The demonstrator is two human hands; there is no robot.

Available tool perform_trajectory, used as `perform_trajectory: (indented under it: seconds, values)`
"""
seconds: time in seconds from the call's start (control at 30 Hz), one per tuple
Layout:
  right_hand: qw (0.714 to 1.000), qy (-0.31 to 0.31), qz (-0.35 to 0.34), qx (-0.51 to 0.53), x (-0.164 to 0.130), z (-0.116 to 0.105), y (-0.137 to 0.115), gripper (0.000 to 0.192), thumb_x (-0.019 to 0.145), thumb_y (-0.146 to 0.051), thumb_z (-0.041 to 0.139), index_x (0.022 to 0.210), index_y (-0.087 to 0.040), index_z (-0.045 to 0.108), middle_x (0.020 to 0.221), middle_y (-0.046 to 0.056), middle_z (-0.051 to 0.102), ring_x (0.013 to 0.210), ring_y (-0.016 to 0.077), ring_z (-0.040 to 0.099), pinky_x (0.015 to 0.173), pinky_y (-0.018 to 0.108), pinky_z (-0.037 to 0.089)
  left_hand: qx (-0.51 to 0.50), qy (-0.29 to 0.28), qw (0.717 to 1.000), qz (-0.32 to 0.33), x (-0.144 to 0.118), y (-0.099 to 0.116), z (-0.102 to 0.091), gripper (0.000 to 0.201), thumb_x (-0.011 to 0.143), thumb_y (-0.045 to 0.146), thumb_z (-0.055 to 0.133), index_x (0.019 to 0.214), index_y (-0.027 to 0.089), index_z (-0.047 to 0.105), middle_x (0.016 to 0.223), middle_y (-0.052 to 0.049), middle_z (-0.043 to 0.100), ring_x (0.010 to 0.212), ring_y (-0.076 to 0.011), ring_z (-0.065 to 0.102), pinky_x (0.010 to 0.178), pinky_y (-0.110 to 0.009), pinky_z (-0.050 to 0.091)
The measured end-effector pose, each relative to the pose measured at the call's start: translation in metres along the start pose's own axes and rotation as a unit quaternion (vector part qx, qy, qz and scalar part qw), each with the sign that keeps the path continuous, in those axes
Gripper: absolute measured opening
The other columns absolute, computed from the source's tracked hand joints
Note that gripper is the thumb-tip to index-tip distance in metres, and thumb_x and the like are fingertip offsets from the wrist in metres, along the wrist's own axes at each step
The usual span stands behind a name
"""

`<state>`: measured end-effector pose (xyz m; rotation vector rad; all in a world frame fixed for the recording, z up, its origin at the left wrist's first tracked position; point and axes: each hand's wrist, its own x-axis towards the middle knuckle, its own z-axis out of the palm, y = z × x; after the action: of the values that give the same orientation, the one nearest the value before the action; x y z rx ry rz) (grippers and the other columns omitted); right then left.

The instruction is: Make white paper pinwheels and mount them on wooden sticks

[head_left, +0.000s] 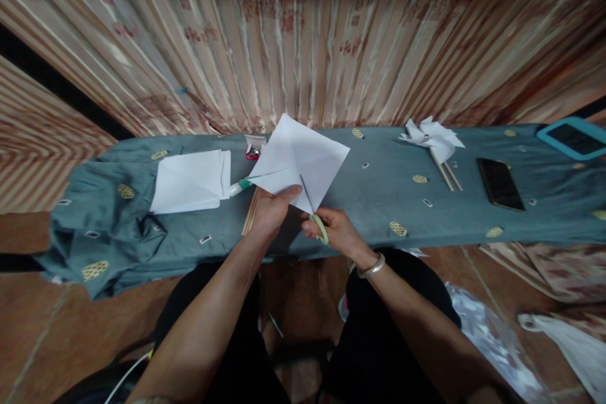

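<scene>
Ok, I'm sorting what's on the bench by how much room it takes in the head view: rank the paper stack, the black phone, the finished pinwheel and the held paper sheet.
1. Held paper sheet and paper stack: alike; the sheet is nearer the camera.
2. Finished pinwheel.
3. Black phone, close to the pinwheel.

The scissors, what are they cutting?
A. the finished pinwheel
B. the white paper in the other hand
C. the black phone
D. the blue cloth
B: the right hand works the green-handled scissors, whose blades run into the creased white paper held up by the left hand; the phone and pinwheel lie apart on the cloth.
</scene>
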<state>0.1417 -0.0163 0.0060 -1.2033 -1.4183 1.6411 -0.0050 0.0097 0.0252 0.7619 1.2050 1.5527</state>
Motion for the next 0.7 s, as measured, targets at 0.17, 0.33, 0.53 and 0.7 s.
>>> perform_trajectory:
  seconds: [0.17, 0.33, 0.53, 0.7]
  values:
    - [0.999, 0.01, -0.014, -0.033, 0.0015, -0.0022, 0.0031, 0.045, 0.065, -0.06, 0.076, 0.063, -0.017, 0.064, 0.06, 0.001, 0.064, 0.056, 0.011, 0.055, 0.053, 0.024, 0.042, 0.014, -0.002, 1.0, -0.007, -0.0019, -0.0005, 0.0012, 0.031, 0.049, 0.024, 0.081, 0.075, 0.014, 0.067, 0.077, -0.004, 0.07, 0.07, -0.0197, 0.063, 0.07, -0.033, 0.053]
    - [1.0, 0.004, -0.013, -0.028, 0.0017, -0.0023, 0.0033, 0.045, 0.065, -0.06, 0.076, 0.065, -0.017, 0.065, 0.06, 0.001, 0.064, 0.055, 0.0111, 0.054, 0.053, 0.024, 0.042, 0.023, -0.006, 1.0, -0.007, -0.0024, -0.0013, 0.0006, 0.031, 0.051, 0.025, 0.08, 0.077, 0.014, 0.068, 0.079, -0.005, 0.071, 0.072, -0.0203, 0.064, 0.071, -0.033, 0.053]
    - [0.999, 0.008, -0.009, -0.038, 0.0023, -0.0022, 0.0042, 0.046, 0.065, -0.061, 0.075, 0.064, -0.017, 0.065, 0.059, 0.001, 0.064, 0.054, 0.0114, 0.054, 0.053, 0.025, 0.04, 0.032, -0.005, 0.999, -0.008, -0.0022, -0.0021, -0.0007, 0.032, 0.051, 0.026, 0.08, 0.079, 0.015, 0.068, 0.079, -0.005, 0.071, 0.073, -0.0214, 0.065, 0.073, -0.035, 0.053]
    - [0.999, 0.01, -0.004, -0.03, 0.0023, -0.0019, 0.0045, 0.046, 0.063, -0.061, 0.076, 0.067, -0.016, 0.067, 0.058, 0.0, 0.062, 0.054, 0.0114, 0.053, 0.052, 0.025, 0.039, 0.024, -0.007, 1.0, -0.009, -0.0031, -0.0008, -0.0001, 0.035, 0.05, 0.026, 0.081, 0.081, 0.015, 0.069, 0.082, -0.006, 0.072, 0.076, -0.0219, 0.066, 0.076, -0.036, 0.053]
